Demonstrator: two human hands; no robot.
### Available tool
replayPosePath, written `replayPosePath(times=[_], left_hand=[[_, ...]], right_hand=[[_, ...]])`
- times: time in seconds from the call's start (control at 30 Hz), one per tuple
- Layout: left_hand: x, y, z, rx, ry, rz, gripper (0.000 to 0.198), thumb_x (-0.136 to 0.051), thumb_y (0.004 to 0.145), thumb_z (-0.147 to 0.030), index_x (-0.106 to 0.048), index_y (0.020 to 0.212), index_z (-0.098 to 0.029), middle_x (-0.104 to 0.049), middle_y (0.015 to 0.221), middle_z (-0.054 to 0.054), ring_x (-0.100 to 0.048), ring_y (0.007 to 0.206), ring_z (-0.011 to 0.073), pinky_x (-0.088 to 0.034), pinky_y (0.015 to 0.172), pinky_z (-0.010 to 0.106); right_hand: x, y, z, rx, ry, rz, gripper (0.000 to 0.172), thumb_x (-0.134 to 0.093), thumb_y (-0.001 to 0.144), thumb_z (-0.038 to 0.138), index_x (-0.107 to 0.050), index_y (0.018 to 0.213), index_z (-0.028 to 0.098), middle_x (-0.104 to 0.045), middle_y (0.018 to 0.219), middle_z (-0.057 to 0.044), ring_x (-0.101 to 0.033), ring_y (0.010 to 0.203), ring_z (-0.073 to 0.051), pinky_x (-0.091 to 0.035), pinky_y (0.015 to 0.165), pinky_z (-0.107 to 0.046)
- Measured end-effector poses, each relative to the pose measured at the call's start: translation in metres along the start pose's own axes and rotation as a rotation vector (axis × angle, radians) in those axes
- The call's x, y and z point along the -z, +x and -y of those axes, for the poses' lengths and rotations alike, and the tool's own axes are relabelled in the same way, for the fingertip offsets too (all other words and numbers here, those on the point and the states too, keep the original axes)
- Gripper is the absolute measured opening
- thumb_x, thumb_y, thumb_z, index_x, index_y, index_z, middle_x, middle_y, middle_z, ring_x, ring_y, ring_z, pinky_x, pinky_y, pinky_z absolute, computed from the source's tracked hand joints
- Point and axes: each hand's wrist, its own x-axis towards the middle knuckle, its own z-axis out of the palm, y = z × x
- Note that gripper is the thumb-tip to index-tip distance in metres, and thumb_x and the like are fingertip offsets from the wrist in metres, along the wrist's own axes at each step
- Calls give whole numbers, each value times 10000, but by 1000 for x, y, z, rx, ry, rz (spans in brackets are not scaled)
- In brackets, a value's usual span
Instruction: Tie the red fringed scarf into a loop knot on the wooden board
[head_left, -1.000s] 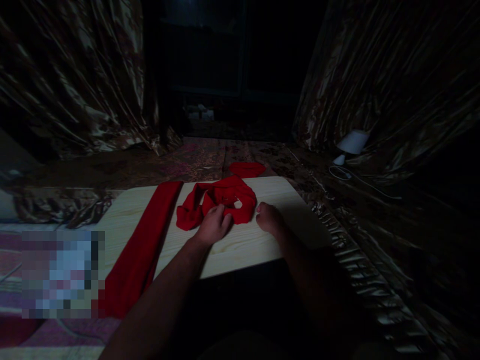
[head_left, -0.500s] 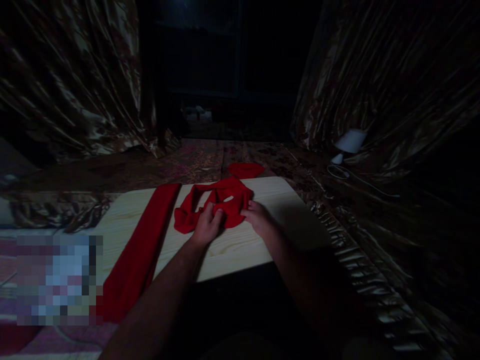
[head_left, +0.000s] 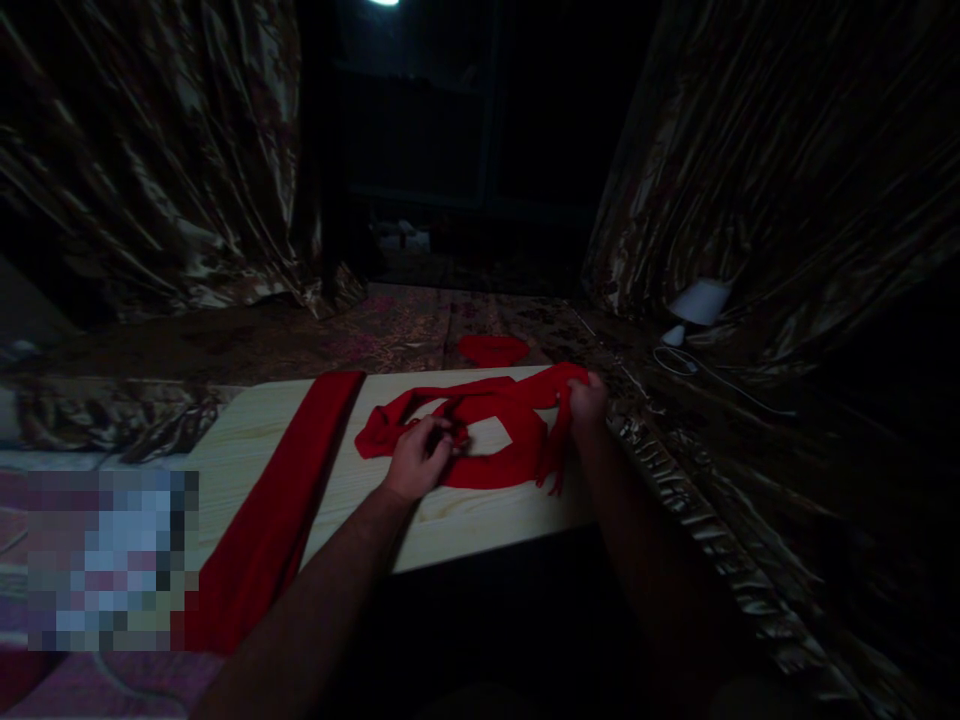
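Note:
A red cloth (head_left: 495, 470) lies in loose loops on a pale wooden board (head_left: 450, 530), with thin dangling ends at its right side. My right hand (head_left: 589, 400) is closed on the cloth's upper right part, near the board's right edge. Over the middle of the cloth, my left hand (head_left: 424, 455) is bent with its fingers curled around a bit of the red fabric. A long, flat red strip (head_left: 292, 480) runs down the left side of the board and over its near edge.
Beyond the board, another red piece (head_left: 493, 349) rests on a patterned cover (head_left: 405, 325). A small white lamp (head_left: 699, 302) with a cord stands at the right. Patterned curtains (head_left: 187, 150) hang on both sides. A blurred-out patch (head_left: 112, 560) lies at the lower left.
My right hand has moved right, drawing the red cloth out wider with a larger opening in it. My left hand has stayed near the same spot. The view has shifted slightly.

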Motion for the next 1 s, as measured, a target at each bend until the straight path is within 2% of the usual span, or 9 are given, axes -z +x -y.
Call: replayPosePath(times=[0.13,0.27,0.37,0.5,0.6,0.7,0.77,0.87,1.0], left_hand=[[6,4,0,-49,228,-309,223,-524,866,-230,-619,1064,-194,-678,1174,115,-619,1136,254,-463,1026,421],[13,7,9,68,416,-377,292,-531,858,-210,-638,1129,-202,-596,1347,137,-503,1316,304,-371,1136,502],[14,6,16,181,413,-321,430,-538,856,-221,-605,1281,-215,-520,1458,133,-470,1361,323,-385,1139,513],[13,4,18,271,377,-223,587,-519,875,-231,-479,1461,-247,-424,1556,119,-467,1383,324,-429,1115,497],[13,3,15,308,428,-199,632,-509,892,-265,-414,1516,-234,-411,1562,151,-509,1341,351,-479,1052,504],[16,4,11,346,512,-193,664,-529,895,-328,-382,1537,-248,-420,1550,169,-593,1225,374,-537,932,498],[18,5,10,303,582,-191,655,-562,886,-356,-422,1517,-251,-390,1568,172,-597,1194,384,-530,916,503],[17,12,9,130,692,-157,542,-579,893,-380,-553,1419,-255,-373,1587,152,-518,1256,411,-443,999,573],[10,33,10,4,739,2,462,-493,949,-352,-561,1403,-300,-469,1537,104,-390,1404,375,-272,1110,635]], right_hand=[[11,-1,8,286,-596,-63,503,-558,680,146,-597,1179,98,-618,1227,-203,-557,1148,-333,-423,1017,-463],[-6,-25,11,478,-652,156,400,-520,805,146,-635,1188,130,-629,1221,-167,-571,1137,-281,-423,1031,-384],[-26,-45,5,521,-624,355,429,-524,846,176,-610,1267,172,-623,1269,-118,-582,1152,-240,-443,1023,-338],[-43,-63,-5,468,-784,463,660,-613,812,181,-449,1451,181,-528,1405,-155,-580,1182,-272,-471,960,-362],[-46,-70,-9,370,-925,430,476,-561,858,149,-541,1333,141,-599,1243,-194,-623,1055,-284,-483,867,-371],[-44,-72,-11,392,-968,402,277,-507,900,135,-630,1148,150,-619,1124,-177,-609,1014,-269,-464,858,-358],[-41,-72,-13,445,-943,425,225,-519,900,135,-649,1079,174,-616,1109,-155,-588,1018,-250,-447,870,-338],[-38,-71,-16,528,-860,473,185,-543,875,119,-656,993,206,-625,1068,-109,-558,1010,-226,-425,880,-313],[-36,-70,-17,626,-745,539,194,-550,820,68,-636,906,220,-646,991,-62,-527,1006,-216,-398,887,-301]])
